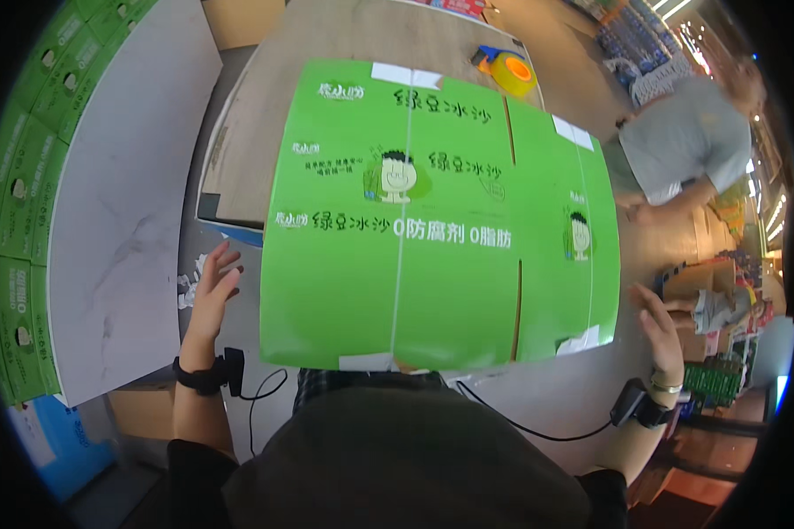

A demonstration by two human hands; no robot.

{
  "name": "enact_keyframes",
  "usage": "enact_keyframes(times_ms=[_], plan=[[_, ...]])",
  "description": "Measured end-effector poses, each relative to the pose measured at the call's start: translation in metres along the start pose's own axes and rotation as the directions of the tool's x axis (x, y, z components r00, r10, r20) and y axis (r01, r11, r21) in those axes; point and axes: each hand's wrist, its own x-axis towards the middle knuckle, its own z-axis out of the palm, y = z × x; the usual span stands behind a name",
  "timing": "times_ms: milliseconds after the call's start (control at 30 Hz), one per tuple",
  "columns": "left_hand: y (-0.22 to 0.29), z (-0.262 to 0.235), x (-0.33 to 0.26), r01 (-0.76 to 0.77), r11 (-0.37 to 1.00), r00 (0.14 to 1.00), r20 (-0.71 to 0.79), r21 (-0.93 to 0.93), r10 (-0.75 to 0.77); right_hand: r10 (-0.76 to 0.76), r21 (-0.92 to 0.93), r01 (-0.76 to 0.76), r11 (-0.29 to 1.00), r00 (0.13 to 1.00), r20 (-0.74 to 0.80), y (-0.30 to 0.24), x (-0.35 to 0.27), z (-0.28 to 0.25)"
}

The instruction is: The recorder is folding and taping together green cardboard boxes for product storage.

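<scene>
Head view: a large green cardboard sheet, printed with cartoon figures, creased lengthwise and cut with narrow slits, lies broad face up in front of the person, between the two bare hands. Strips of white tape stick to its far and near edges.

The left hand is just beside the sheet's left edge, apart from it; its fingers are spread and loosely bent around nothing. The right hand is near the sheet's right edge, toward the near corner, also apart from it; its fingers are half-extended, and it has hold of nothing. Both wrists wear black straps with small black devices, the left strap and the right strap.

The sheet overlaps the near part of a wood-grain table; what bears the sheet's near edge cannot be told. Just beyond its far edge, a roll of yellow tape with an orange core sits on the table. Left of the sheet, past the left hand, stands a pale marbled panel, and beyond that are stacked green printed boxes. Right of the sheet, another person in a grey shirt leans in.
</scene>
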Motion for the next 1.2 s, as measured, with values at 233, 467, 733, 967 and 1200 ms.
enact_keyframes(times_ms=[233, 467, 733, 967, 1200], plan=[[-0.093, -0.009, 0.008, -0.129, 0.972, 0.986, -0.08, 0.195, 0.147, 0.59, 0.64, -0.243, 0.729, 0.697, -0.408, 0.239, -0.032, 0.039], [-0.17, 0.013, -0.01, -0.329, 0.733, 0.944, 0.215, 0.595, 0.25, 0.567, 0.966, -0.103, 0.235, 0.822, -0.051, 0.29, -0.013, 0.085], [-0.154, 0.048, -0.022, -0.278, 0.704, 0.957, 0.126, 0.653, 0.261, 0.39, 0.988, 0.143, -0.065, 0.915, -0.107, 0.278, 0.037, 0.1], [-0.14, 0.061, -0.029, -0.292, 0.694, 0.941, 0.069, 0.658, 0.331, 0.496, 0.953, 0.298, 0.062, 0.819, -0.288, 0.293, 0.041, 0.116], [-0.08, -0.022, -0.038, -0.452, 0.675, 0.824, -0.017, 0.583, 0.566, 0.393, 0.889, 0.32, 0.328, 0.81, -0.436, 0.193, -0.008, 0.038]])
